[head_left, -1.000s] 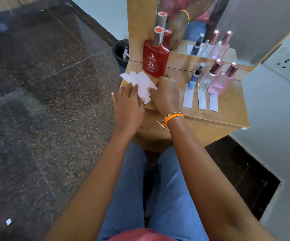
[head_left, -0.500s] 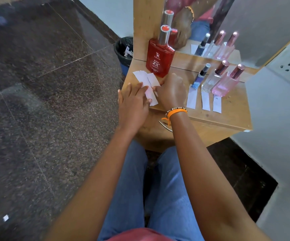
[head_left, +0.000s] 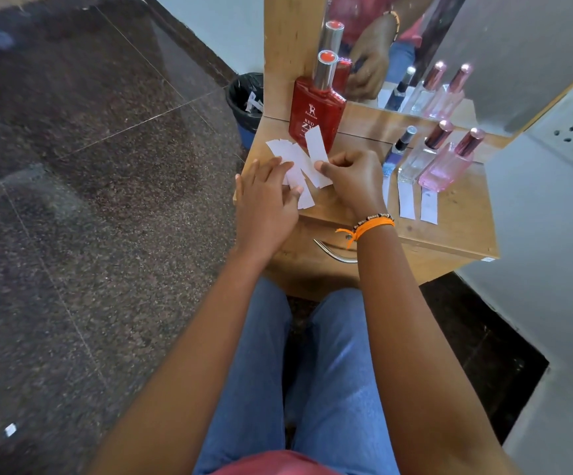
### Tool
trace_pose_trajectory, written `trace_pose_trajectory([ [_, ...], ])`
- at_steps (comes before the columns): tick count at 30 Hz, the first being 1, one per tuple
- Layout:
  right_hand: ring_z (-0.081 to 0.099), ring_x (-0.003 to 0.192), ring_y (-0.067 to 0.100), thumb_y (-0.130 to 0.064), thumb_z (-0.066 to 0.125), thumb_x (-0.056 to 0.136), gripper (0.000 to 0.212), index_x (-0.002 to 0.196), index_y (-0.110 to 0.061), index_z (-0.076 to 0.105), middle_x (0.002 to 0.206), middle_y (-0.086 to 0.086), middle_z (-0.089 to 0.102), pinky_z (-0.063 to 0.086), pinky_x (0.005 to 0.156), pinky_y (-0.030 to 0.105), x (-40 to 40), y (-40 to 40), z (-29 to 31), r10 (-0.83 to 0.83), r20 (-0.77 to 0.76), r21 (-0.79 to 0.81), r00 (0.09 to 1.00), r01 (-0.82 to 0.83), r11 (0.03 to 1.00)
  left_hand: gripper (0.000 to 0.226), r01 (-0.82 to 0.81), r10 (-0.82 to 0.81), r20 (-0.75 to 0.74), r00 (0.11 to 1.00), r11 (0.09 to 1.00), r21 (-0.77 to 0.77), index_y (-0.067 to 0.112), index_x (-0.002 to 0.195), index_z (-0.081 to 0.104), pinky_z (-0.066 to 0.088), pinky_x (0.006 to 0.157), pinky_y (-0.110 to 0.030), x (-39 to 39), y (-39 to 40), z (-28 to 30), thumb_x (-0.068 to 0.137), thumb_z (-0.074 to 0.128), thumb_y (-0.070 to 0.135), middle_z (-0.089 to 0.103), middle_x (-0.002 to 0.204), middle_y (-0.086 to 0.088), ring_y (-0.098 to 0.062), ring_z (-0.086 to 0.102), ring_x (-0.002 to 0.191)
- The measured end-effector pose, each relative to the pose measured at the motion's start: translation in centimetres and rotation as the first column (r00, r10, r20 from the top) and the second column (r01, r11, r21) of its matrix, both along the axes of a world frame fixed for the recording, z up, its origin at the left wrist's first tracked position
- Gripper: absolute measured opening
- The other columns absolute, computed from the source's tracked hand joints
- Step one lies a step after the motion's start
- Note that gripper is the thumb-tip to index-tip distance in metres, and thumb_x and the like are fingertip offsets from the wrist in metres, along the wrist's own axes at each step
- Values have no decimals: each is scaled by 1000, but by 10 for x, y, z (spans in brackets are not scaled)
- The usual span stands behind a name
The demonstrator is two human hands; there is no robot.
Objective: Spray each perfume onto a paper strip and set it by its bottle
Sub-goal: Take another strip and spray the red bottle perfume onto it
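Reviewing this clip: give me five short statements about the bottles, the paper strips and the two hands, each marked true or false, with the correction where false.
1. The right hand pinches a paper strip lifted in front of the red bottle. True.
2. The left hand grips the red bottle. False: it rests on the loose strips on the wooden table.
3. The pink bottle has a strip lying in front of it. True.
4. The red bottle lies on its side. False: it stands upright.
5. The clear bottle stands between the pink bottle and the small dark-capped bottle. True.
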State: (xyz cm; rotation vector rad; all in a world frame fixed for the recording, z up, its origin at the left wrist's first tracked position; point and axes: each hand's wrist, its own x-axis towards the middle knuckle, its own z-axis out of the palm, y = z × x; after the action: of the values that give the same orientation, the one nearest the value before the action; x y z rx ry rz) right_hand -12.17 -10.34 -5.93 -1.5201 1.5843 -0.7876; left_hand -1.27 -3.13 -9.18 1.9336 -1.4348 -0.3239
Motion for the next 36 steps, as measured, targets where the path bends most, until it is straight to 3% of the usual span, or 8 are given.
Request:
trace_pose_trajectory([
  [4,51,54,6,-13,72,81,22,62,-11,61,56,-3,57,40,54,17,-9,19,8,70,292,50,954,-88,995,27,-12,-29,-272,962,989,-150,14,117,59,39,97,-27,-8,-2,19,92,51,22,62,121,-2,-18,52,116],
  [7,45,41,-3,-12,70,83,19,67,-8,61,45,-14,52,32,44,7,-15,31,14,124,402,76,907,-168,983,23,-20,-36,-588,808,996,-88,12,111,63,47,90,-24,-14,-8,33,93,52,22,66,106,4,-11,60,103],
  [13,54,61,-4,-17,71,82,7,78,-13,67,73,-4,64,43,61,12,-15,20,18,91,364,-67,927,-71,995,7,-159,79,-834,547,987,-11,7,90,67,52,63,-16,-9,-19,34,88,61,11,68,86,-3,-16,64,83],
  [16,56,77,6,-17,74,77,21,93,-15,60,92,0,61,47,73,19,-4,-6,18,-33,260,-299,965,113,947,7,-136,95,-836,540,990,25,12,85,64,54,65,-17,-6,-19,34,89,59,9,66,83,1,-16,64,83],
  [19,60,89,9,-13,76,74,37,106,-13,58,98,-7,61,50,83,22,9,-28,19,38,144,-380,989,20,925,12,-141,111,-821,559,989,39,13,94,59,55,69,-25,-3,-19,29,86,62,5,65,83,0,-12,65,82],
  [26,57,83,3,-4,68,78,30,108,-10,63,90,-11,62,40,68,-1,18,-34,15,26,52,-401,998,-3,916,21,-106,60,-741,668,994,-15,21,78,62,53,65,-29,1,-20,30,87,57,2,64,87,-3,-17,64,87],
  [32,62,91,16,0,62,76,33,108,-6,61,94,-6,62,53,86,34,4,-8,35,-3,116,-502,993,61,863,26,-122,41,-673,738,990,-74,16,87,70,55,80,-39,-1,-18,34,90,49,1,65,100,-1,-23,62,98],
  [36,58,88,3,0,58,82,33,114,-8,57,98,-5,61,48,81,13,-20,24,52,52,140,-499,989,25,866,25,-171,69,-617,784,979,-108,15,95,71,54,84,-40,-9,-18,38,91,49,4,68,103,-5,-20,63,91],
])
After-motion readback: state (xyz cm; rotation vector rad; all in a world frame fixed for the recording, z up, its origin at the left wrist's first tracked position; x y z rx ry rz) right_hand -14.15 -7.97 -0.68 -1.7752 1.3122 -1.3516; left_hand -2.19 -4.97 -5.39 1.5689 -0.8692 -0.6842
